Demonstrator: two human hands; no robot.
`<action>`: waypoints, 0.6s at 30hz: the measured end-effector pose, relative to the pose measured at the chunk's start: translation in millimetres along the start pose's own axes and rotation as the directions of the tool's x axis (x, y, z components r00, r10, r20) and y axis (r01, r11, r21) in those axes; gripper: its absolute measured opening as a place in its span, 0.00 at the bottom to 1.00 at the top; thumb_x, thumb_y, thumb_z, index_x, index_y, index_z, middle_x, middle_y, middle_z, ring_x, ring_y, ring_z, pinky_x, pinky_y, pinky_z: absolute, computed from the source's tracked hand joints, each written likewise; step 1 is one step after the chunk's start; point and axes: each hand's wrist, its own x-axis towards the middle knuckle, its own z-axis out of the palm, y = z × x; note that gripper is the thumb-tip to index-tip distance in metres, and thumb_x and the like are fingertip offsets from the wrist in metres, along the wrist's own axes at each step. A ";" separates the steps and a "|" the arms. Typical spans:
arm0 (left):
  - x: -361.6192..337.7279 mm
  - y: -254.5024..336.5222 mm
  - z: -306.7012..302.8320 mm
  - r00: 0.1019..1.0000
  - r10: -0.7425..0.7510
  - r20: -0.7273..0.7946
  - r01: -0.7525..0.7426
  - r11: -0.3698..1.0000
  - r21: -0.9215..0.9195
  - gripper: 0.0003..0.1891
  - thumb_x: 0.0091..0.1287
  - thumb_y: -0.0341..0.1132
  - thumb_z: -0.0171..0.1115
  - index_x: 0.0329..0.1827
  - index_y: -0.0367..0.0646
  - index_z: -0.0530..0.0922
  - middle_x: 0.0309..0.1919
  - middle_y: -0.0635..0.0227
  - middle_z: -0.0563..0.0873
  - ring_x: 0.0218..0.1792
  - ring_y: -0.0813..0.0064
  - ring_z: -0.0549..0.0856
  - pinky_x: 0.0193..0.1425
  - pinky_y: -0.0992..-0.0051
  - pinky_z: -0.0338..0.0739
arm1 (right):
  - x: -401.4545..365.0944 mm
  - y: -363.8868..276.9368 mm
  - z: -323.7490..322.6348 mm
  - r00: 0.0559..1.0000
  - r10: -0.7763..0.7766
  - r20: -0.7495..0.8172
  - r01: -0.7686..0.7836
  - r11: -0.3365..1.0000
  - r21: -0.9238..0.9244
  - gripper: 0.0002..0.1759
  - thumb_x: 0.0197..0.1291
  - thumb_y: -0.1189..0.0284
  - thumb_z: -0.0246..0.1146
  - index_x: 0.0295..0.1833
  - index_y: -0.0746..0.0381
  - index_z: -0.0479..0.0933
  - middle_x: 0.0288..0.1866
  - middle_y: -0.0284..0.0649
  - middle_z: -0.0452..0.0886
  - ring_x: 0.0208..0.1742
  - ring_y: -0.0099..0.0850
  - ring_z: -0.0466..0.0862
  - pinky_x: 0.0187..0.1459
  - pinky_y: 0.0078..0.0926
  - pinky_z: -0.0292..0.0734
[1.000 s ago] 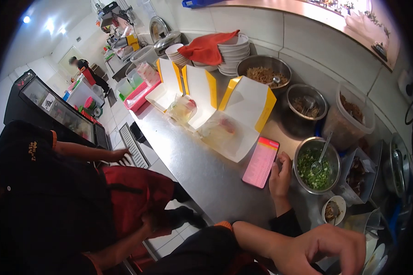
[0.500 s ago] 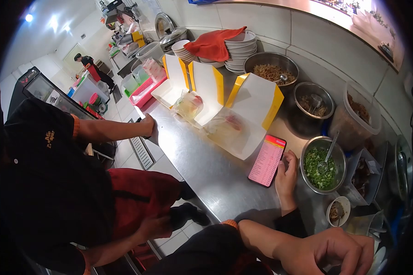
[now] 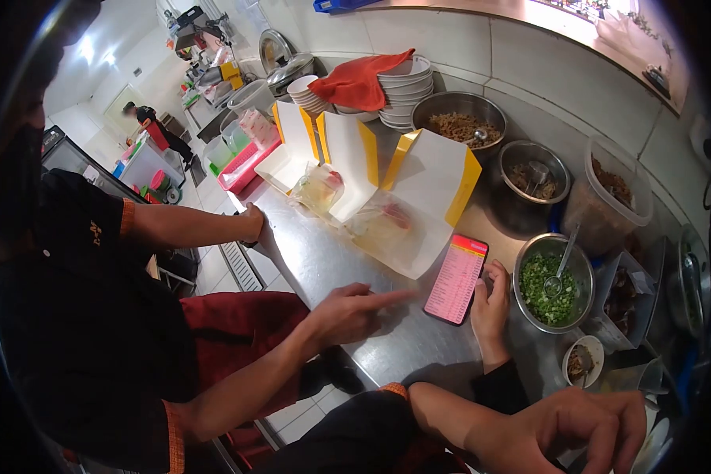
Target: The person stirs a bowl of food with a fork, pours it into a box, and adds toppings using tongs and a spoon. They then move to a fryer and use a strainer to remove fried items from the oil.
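Note:
My left hand is large at the lower right, its fingers bent loosely, nothing visible in them. My right hand, in a dark sleeve, rests with loosely curled, parted fingers at the right edge of a phone lying on the metal table. The phone shows a pink list. A co-worker's hand points a finger towards it. Behind the phone stand open white-and-yellow boxes; clear bags of food lie in front of them. A bowl of chopped greens with a ladle is to the right.
Along the wall are bowls of minced food, stacked bowls under a red cloth, and a plastic tub. A small cup sits at the right. The co-worker leans on the table at the left.
The co-worker's lower hand has risen from beside the apron to over the table, its finger now extended towards the phone. The co-worker's head has come into view. My hands have barely moved.

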 end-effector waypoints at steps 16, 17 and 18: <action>-2.9 0.3 1.7 1.000 0.011 0.017 -0.011 1.000 0.013 0.10 0.61 0.36 0.64 0.35 0.36 0.81 0.47 0.53 0.76 0.44 0.66 0.76 0.49 0.74 0.68 | -0.5 3.1 1.0 1.000 -0.018 -0.012 0.018 1.000 -0.001 0.14 0.55 0.79 0.55 0.49 0.66 0.70 0.58 0.51 0.71 0.53 0.42 0.75 0.54 0.33 0.69; -2.8 0.3 1.6 1.000 0.011 0.014 -0.011 1.000 0.012 0.10 0.61 0.36 0.64 0.35 0.36 0.81 0.47 0.53 0.76 0.44 0.66 0.76 0.49 0.74 0.68 | -0.7 3.3 1.4 1.000 -0.017 -0.014 0.017 1.000 0.000 0.15 0.55 0.79 0.55 0.49 0.66 0.70 0.58 0.51 0.71 0.53 0.42 0.75 0.54 0.34 0.69; -3.4 0.4 1.9 1.000 0.014 0.017 -0.014 1.000 0.011 0.10 0.61 0.36 0.64 0.35 0.36 0.81 0.47 0.53 0.76 0.44 0.66 0.76 0.49 0.74 0.68 | -0.8 3.5 1.6 1.000 -0.016 -0.017 0.016 1.000 0.001 0.15 0.55 0.79 0.55 0.49 0.66 0.70 0.58 0.51 0.71 0.53 0.42 0.75 0.54 0.34 0.69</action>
